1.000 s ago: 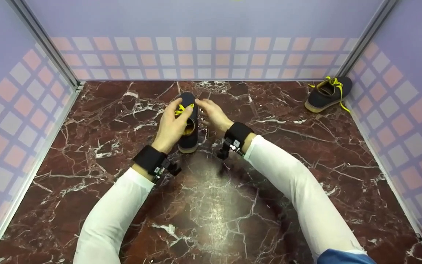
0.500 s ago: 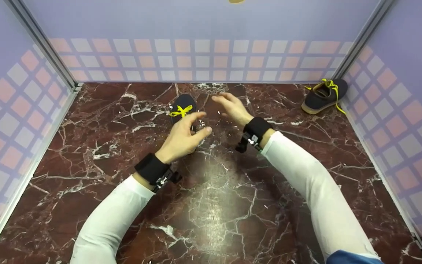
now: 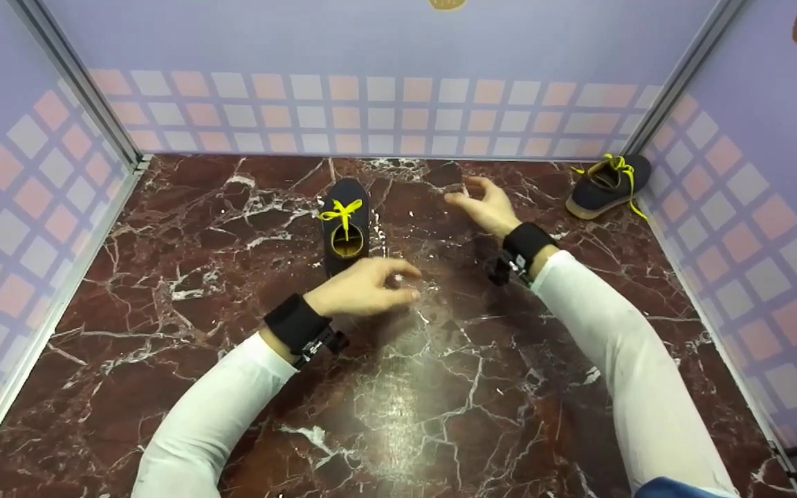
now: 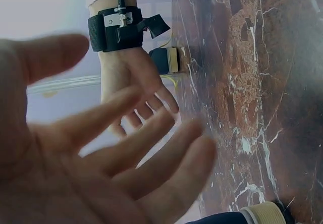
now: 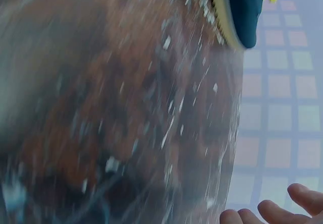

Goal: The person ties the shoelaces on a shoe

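A dark navy shoe [image 3: 348,200] with a yellow lace tied in a bow stands on the table, its toe toward the back wall. Just over its heel hovers my left hand [image 3: 364,287], empty, with fingers loosely extended; it hides the heel in the head view. Farther right and back, my right hand [image 3: 488,206] is held in the air, also empty and relaxed. In the left wrist view the left hand's spread fingers [image 4: 171,158] show nothing between them. A corner of the shoe [image 5: 244,17] appears in the right wrist view.
A second navy shoe [image 3: 607,185], its yellow laces hanging loose, sits in the back right corner against the wall. The dark red marbled tabletop [image 3: 398,415] is bordered by lilac walls with pink and white squares [image 3: 417,114].
Both hands have let go of the shoe and its bow. My left hand has drawn back toward the heel; my right hand has moved away to the right. The shoe stays on the table.
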Demonstrator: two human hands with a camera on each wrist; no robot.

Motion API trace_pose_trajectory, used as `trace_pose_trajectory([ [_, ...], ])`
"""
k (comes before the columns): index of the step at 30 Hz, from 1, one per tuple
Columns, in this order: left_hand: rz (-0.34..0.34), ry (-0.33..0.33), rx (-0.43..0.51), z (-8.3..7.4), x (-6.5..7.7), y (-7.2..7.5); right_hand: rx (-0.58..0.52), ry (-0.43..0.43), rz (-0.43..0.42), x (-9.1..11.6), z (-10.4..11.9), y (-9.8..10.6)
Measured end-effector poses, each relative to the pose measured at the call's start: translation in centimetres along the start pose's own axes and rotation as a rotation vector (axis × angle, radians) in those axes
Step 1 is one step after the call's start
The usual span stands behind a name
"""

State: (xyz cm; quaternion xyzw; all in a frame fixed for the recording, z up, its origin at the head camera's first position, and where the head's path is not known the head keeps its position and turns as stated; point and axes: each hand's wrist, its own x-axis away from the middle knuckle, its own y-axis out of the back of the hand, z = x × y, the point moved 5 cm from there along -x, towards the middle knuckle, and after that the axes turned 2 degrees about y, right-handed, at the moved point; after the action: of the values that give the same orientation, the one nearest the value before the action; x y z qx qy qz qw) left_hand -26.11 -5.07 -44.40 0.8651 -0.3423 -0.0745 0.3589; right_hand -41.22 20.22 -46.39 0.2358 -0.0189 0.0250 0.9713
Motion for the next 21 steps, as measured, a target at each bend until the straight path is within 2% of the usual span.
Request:
trace_pose_trajectory([
  [3,0.105,-0.025,-0.061,-0.1,0.0,-0.9,0.143,0.018,-0.009,0.0,-0.7,1.4],
  [6,0.161,-0.052,-0.106,-0.1,0.0,-1.6,0.291,0.052,-0.024,0.0,-1.3,3.3],
  [11,0.171,-0.053,-0.130,0.1,0.0,-1.9,0.425,0.075,-0.081,-0.1,-2.3,7.0],
  [21,0.174,-0.057,-0.113,0.2,0.2,-2.0,0.593,0.006,-0.195,-0.5,-5.5,14.0],
])
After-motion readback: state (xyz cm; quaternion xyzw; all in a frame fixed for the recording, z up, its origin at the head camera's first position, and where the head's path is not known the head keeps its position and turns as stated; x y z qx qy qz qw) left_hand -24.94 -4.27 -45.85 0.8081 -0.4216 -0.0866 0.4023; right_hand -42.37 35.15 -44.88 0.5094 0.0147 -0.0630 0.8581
